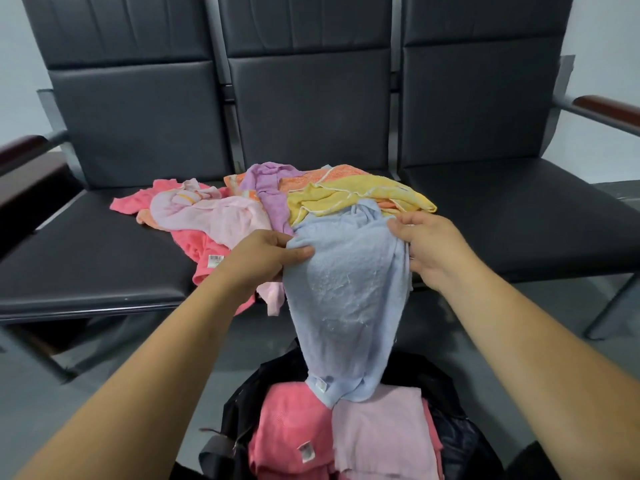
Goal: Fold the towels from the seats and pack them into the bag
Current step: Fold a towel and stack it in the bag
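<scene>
A nubbly terry pile is being shown by the pale blue cloth towel (346,282). A smooth, faintly sheened leather-like skin is being displayed by the black padded seats (104,258), gloss by the reddish-brown wooden armrest (609,107).

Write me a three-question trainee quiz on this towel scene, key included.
1. True or false: the left hand and the right hand both hold the light blue towel.
2. The folded towels in the black bag are: A pink, B green, C white.
3. Fill in: in the pile, the towel directly behind the blue one is ____.
Key: 1 true; 2 A; 3 the yellow towel.
</scene>
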`<state>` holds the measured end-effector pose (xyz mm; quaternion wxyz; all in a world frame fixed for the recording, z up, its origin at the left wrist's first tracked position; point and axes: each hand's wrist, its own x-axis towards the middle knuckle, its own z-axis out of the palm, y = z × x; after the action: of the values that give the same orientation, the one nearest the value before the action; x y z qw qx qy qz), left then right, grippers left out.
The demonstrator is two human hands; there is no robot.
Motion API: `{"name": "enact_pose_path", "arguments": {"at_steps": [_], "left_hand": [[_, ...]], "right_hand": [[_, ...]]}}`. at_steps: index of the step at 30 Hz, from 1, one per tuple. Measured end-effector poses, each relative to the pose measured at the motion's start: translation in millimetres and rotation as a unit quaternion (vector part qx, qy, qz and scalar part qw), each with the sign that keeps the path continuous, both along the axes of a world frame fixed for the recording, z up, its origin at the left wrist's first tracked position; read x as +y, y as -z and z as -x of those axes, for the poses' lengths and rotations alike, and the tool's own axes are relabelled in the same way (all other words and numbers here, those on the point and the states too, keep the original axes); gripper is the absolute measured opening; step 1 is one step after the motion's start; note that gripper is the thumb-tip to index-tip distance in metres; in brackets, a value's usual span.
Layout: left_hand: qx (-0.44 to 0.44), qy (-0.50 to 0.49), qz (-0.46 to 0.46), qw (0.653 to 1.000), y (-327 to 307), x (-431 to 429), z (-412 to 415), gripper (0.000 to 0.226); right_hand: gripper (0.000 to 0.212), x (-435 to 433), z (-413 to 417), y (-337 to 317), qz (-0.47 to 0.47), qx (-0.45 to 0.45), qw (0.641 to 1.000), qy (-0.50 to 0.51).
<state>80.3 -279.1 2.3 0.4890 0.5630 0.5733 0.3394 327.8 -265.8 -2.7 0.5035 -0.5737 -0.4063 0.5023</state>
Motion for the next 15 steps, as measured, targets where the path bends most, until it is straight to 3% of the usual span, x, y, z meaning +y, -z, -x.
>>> {"name": "enact_pose_path", "arguments": {"at_steps": [2, 6, 9, 11, 15], "left_hand": [[-0.003, -0.019, -0.023, 1.0, 0, -2, -2, 0.021], [-0.012, -0.004, -0.037, 0.999, -4, -6, -9, 0.021], [-0.101, -0.01, 0.027, 0.994, -3, -2, -10, 0.032], [-0.14, 0.059, 0.097, 0.984, -3, -1, -10, 0.044], [-0.085, 0.168, 0.181, 0.965, 2, -2, -12, 0.045]], "right_hand": [[0.014, 1, -4, -3, 0.025, 0.049, 0.998, -0.026], [0.016, 0, -7, -2, 0.039, 0.022, 0.998, -0.037], [0.017, 1, -5, -4, 0.024, 0.019, 1.0, 0.002], [0.021, 3, -5, -8, 0.017, 0.06, 0.998, 0.014], [0.024, 5, -8, -4, 0.05, 0.041, 0.998, -0.027]]}}
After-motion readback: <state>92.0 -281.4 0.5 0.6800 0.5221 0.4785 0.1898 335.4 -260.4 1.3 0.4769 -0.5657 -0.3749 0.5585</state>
